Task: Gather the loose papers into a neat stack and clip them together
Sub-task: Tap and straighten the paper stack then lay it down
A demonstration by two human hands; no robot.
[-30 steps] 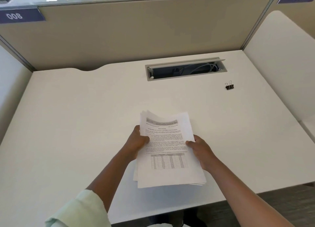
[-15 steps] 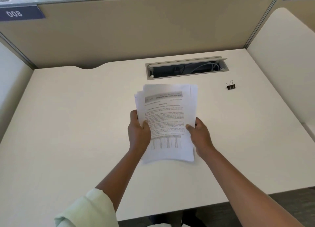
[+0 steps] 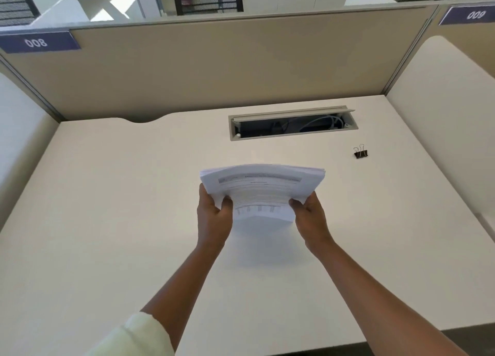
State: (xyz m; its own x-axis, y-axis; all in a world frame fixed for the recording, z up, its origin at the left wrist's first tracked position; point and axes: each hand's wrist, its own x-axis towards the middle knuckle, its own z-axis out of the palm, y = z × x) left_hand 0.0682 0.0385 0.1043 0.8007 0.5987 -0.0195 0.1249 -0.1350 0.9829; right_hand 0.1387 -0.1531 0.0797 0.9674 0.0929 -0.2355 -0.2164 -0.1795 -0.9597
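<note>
A stack of printed white papers stands nearly upright above the middle of the white desk, its top edge bowed and the sheets roughly aligned. My left hand grips its left side, thumb on the front sheet. My right hand grips its right side the same way. A small black binder clip with silver handles lies alone on the desk, up and to the right of the papers, apart from both hands.
An open cable slot with wires inside is set in the desk behind the papers. Beige partition panels close off the back and sides. The desk's front edge runs below my forearms.
The papers went from lying tilted low near the desk's front edge to being raised nearly upright farther back. Both hands kept hold of the sides and moved forward.
</note>
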